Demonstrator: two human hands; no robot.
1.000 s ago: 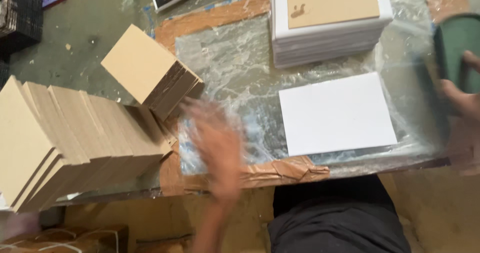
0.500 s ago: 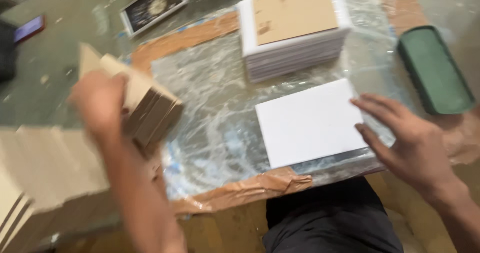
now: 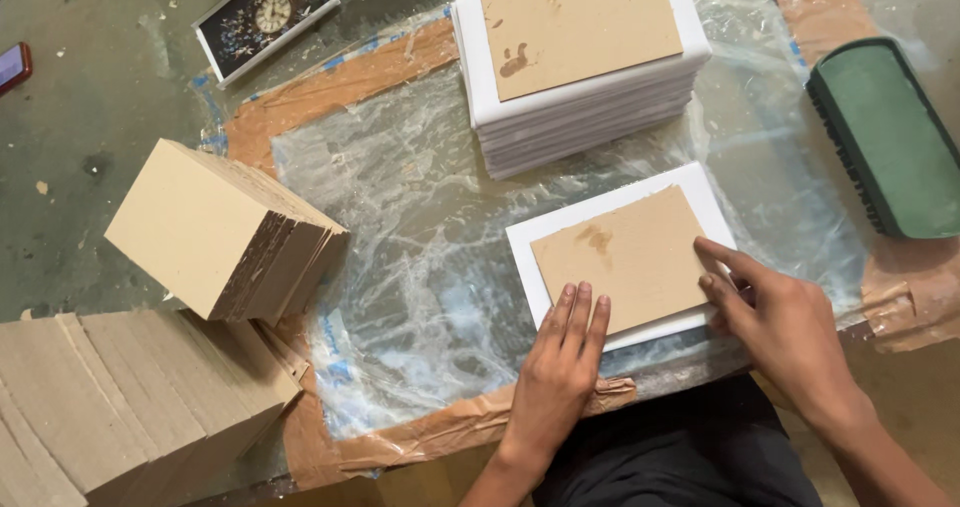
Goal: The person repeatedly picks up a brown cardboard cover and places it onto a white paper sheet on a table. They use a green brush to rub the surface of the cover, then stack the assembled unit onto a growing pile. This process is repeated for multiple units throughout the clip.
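A brown cardboard sheet [image 3: 625, 254] lies centred on a white sheet [image 3: 545, 231] near the front edge of the worktop. My left hand [image 3: 560, 367] rests flat with its fingertips on the cardboard's lower left edge. My right hand [image 3: 785, 332] touches the cardboard's right edge with two fingers stretched out. Neither hand grips anything. Behind them stands a stack of white sheets [image 3: 590, 117] topped with another brown cardboard piece [image 3: 580, 25].
A tilted stack of cardboard sheets [image 3: 225, 232] and a larger fanned pile [image 3: 120, 407] sit at the left. A green brush block [image 3: 885, 132] lies at the right. A framed clock picture [image 3: 265, 12] lies at the back. Crinkled plastic film [image 3: 400, 227] covers the worktop.
My left hand went to the cardboard stack at the left, brought a sheet over, and it now lies on the white sheet. Both hands have come onto it.
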